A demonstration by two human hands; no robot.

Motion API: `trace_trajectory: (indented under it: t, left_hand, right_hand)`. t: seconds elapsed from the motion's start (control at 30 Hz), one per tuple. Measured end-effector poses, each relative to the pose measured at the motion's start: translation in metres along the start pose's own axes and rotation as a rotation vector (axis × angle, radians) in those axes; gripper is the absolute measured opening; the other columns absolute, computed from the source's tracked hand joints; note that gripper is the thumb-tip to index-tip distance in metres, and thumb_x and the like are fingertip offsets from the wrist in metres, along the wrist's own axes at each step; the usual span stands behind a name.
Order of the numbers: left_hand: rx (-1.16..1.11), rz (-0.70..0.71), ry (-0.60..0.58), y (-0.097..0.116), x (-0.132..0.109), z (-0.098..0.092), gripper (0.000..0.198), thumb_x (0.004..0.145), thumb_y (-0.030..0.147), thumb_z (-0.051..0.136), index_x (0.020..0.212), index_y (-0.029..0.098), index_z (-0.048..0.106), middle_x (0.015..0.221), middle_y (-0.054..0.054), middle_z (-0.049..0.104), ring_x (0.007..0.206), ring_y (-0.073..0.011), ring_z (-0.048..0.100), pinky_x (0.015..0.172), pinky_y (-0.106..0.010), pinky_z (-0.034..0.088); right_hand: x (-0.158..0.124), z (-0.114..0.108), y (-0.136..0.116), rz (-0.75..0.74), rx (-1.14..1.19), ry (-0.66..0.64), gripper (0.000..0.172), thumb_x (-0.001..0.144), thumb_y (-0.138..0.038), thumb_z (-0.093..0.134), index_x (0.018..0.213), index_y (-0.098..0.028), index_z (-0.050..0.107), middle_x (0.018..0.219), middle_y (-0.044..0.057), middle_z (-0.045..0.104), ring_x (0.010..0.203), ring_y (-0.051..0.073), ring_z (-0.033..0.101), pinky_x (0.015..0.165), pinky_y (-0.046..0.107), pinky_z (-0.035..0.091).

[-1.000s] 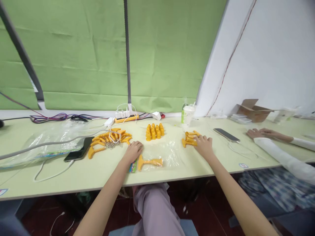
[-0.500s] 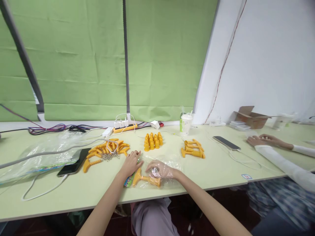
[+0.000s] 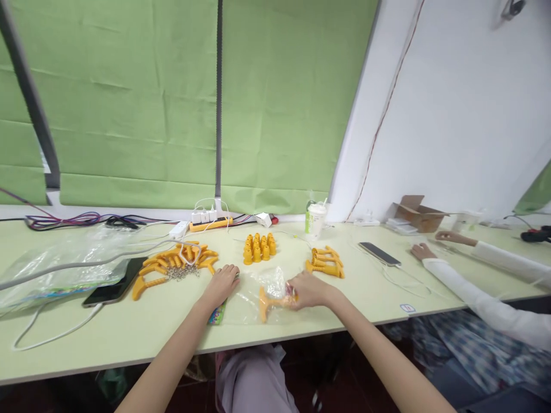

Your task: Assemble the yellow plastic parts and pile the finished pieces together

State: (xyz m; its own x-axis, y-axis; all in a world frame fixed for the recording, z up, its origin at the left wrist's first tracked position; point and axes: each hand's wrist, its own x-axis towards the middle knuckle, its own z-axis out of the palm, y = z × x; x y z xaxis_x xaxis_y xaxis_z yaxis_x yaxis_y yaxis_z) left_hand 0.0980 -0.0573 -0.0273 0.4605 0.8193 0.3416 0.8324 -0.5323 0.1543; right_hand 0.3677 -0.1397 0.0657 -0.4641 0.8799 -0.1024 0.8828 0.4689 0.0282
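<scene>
A clear plastic bag [image 3: 243, 307] with a colourful printed strip lies flat near the table's front edge. Inside it, a yellow T-handled piece [image 3: 263, 304] points its shaft to the right. My right hand [image 3: 307, 289] is closed around the far end of that piece, seemingly through the film, and covers the tip. My left hand [image 3: 221, 285] is closed over the bag's left edge, pressing it to the table. Left of it lies a pile of yellow T-handles [image 3: 172, 261] with metal screw ends. Several yellow caps [image 3: 258, 249] stand in rows behind the bag.
More yellow T-handled pieces [image 3: 326, 262] lie to the right. A phone [image 3: 379, 254], a lidded cup [image 3: 317, 221] and a power strip [image 3: 210, 225] sit farther back. At left, plastic bags [image 3: 64, 269] overlap another phone [image 3: 114, 289]. A co-worker's sleeved arms [image 3: 465, 287] rest at right.
My right hand has moved right along the T-handled piece and closed on its end. The piece has shifted right in the bag. My left hand stays at the bag's edge.
</scene>
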Motion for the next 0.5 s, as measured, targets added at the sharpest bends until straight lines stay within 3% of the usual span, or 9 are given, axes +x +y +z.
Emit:
trace_trajectory:
  t: [0.13,0.27,0.37,0.5]
  left_hand:
    - [-0.238,-0.054,0.065,0.001,0.000,-0.003,0.017,0.088,0.023,0.038,0.098,0.021,0.051,0.098,-0.008,0.063,0.095,-0.0214,0.058,0.086,-0.038,0.043]
    - [-0.740,-0.127,0.148,-0.004,0.003,-0.016,0.017,0.084,0.032,0.043,0.094,0.020,0.050,0.084,-0.003,0.063,0.068,-0.0156,0.060,0.073,-0.033,0.049]
    - [-0.961,-0.201,0.100,-0.017,-0.002,-0.041,0.032,0.077,0.042,0.056,0.097,0.017,0.053,0.082,-0.002,0.063,0.060,-0.0133,0.058,0.065,-0.030,0.049]
    - [-1.000,-0.285,-0.002,-0.050,-0.034,-0.094,0.050,0.071,0.045,0.065,0.114,0.020,0.057,0.092,-0.003,0.065,0.074,-0.0152,0.060,0.064,-0.025,0.046]
  right_hand:
    - [-0.033,-0.009,0.049,0.177,0.036,0.235,0.020,0.070,-0.024,0.061,0.088,-0.023,0.069,0.093,0.004,0.072,0.088,0.023,0.064,0.081,0.033,0.042]
    - [-0.057,0.012,0.107,0.359,0.056,0.218,0.021,0.074,-0.028,0.059,0.093,-0.025,0.068,0.092,0.003,0.071,0.085,0.023,0.065,0.081,0.036,0.043]
    - [-0.061,0.042,0.130,0.364,-0.019,0.268,0.023,0.080,-0.030,0.054,0.098,-0.026,0.066,0.102,0.005,0.069,0.096,0.024,0.063,0.087,0.040,0.041]
    - [-0.048,0.074,0.129,0.346,-0.195,0.538,0.031,0.082,-0.028,0.049,0.111,-0.026,0.060,0.120,0.008,0.061,0.110,0.026,0.055,0.091,0.045,0.036]
